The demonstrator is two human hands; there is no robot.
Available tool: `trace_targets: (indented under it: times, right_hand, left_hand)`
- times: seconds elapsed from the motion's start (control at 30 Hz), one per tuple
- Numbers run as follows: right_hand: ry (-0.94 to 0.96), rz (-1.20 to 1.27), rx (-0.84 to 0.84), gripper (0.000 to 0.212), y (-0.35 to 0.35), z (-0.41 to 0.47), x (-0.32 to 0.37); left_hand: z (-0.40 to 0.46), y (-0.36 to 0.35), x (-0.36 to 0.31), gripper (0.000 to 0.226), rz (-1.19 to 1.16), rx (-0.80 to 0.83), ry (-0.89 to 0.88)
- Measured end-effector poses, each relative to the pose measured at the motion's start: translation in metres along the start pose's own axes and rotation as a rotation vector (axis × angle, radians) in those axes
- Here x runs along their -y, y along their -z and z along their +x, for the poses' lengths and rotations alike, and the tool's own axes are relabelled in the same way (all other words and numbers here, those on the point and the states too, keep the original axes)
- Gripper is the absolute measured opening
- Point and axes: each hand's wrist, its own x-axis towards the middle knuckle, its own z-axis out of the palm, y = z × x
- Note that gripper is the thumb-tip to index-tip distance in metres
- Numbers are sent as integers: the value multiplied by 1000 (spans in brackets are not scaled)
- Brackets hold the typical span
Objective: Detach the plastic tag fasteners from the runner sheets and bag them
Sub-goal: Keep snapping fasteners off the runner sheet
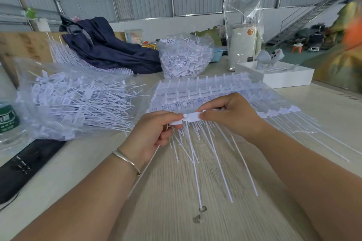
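Note:
A stack of white runner sheets (pixel 207 92) lies on the table in front of me, thin tails hanging toward me. My left hand (pixel 154 133) pinches a white tag fastener (pixel 176 122) at the near left end of the top runner strip (pixel 193 118). My right hand (pixel 231 115) pinches that same strip just to the right of it. Loose detached fasteners fill a clear plastic bag (pixel 74 101) lying at the left. A second clear bag (pixel 184 58) heaped with fasteners stands behind the sheets.
A dark blue jacket (pixel 109 49) lies at the back. A white box (pixel 278 76) sits at the right, with a tall clear bag (pixel 242 33) behind it. A green-labelled bottle (pixel 7 119) and a black flat object (pixel 25 164) are at the left edge.

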Motion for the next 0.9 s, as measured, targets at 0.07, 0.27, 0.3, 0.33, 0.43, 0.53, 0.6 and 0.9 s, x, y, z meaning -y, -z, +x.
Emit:
trace_targets:
  times: [0.07, 0.27, 0.3, 0.33, 0.43, 0.53, 0.6, 0.9]
  right_hand:
    - [-27, 11, 25, 13, 3, 0, 3]
    - [-113, 37, 112, 6, 3, -2, 8]
    - [-118, 41, 136, 5, 3, -3, 9]
    - [-120, 41, 159, 4, 4, -3, 11]
    - [-143, 20, 228, 5, 8, -3, 13]
    - [-162, -5, 343, 24, 12, -3, 14]
    - [-167, -10, 386, 25, 12, -4, 15]
    - [-80, -89, 224, 5, 0, -6, 15]
  left_hand:
    - [0, 2, -2, 27, 61, 33, 19]
    - [-1, 11, -9, 25, 186, 179, 139]
    - [-2, 13, -10, 28, 212, 225, 157]
    - [-2, 15, -11, 31, 239, 269, 167]
    - [-3, 18, -10, 30, 273, 392, 163]
    - [-3, 20, -9, 26, 255, 505, 165]
    - [-4, 19, -8, 24, 277, 552, 188]
    - [-5, 1, -15, 21, 622, 143, -20]
